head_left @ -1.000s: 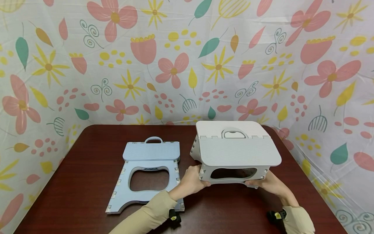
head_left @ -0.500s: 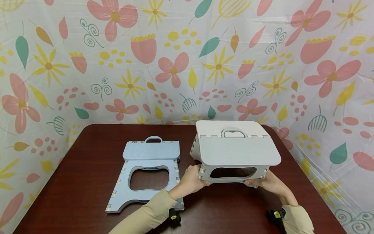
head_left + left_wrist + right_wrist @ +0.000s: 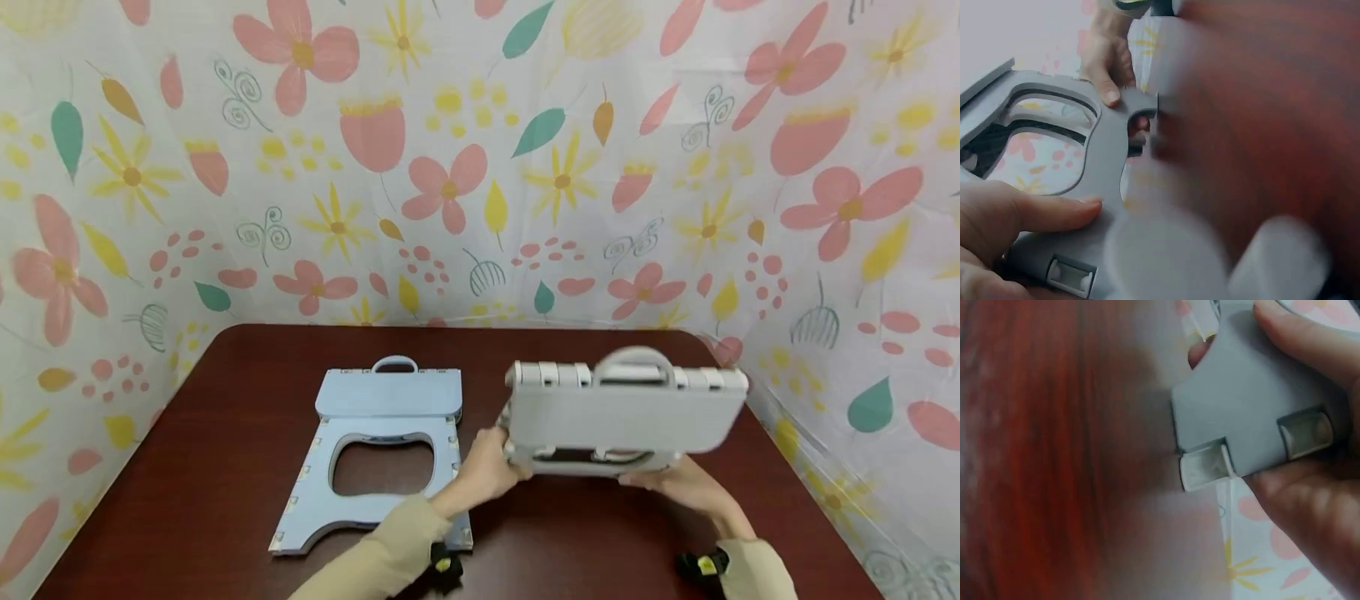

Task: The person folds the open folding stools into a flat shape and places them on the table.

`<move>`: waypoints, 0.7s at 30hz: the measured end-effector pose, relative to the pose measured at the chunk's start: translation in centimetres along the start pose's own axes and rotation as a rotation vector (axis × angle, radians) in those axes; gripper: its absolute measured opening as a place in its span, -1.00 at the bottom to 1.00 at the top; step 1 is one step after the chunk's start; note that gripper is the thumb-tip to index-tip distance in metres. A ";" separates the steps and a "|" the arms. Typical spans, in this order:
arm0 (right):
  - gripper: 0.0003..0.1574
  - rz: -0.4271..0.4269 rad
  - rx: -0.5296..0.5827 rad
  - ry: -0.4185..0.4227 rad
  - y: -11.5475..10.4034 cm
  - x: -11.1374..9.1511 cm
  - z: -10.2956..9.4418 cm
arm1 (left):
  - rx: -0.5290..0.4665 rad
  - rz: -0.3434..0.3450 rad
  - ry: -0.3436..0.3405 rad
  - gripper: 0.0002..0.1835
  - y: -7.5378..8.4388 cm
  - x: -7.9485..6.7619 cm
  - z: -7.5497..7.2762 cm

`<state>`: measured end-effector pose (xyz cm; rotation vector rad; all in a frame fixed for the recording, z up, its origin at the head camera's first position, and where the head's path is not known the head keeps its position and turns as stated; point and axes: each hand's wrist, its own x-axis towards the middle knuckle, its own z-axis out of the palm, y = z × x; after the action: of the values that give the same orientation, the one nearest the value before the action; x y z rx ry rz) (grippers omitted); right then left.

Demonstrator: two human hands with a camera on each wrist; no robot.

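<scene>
Left grip [image 3: 486, 468] and right grip [image 3: 675, 483] clamped on white stool [image 3: 618, 418] at lower corners; handle [image 3: 636, 355] stood uppermost; blue stool [image 3: 388, 393] lay flat on brown surface [image 3: 225, 450].

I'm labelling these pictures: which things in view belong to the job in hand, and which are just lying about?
Job in hand:
- white stool
- left hand and right hand, both gripping it

Apparently just lying about:
- blue stool, folded, in neither hand

You have a whitish stool [image 3: 622, 419], a pale blue stool [image 3: 390, 395], a reddish-brown tabletop [image 3: 225, 433], beige sleeves [image 3: 386, 546] and a white curtain [image 3: 517, 208] patterned with pink, yellow and teal.
</scene>
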<state>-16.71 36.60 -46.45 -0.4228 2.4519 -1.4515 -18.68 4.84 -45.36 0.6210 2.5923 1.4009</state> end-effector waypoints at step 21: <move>-0.34 0.009 0.003 -0.080 -0.3 0.1 -0.2 | 0.041 0.018 -0.022 -0.49 -0.5 -0.3 -0.1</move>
<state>-16.84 36.57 -46.13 -0.4593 2.3855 -1.4061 -18.64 4.40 -45.77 0.6633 2.6103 1.3414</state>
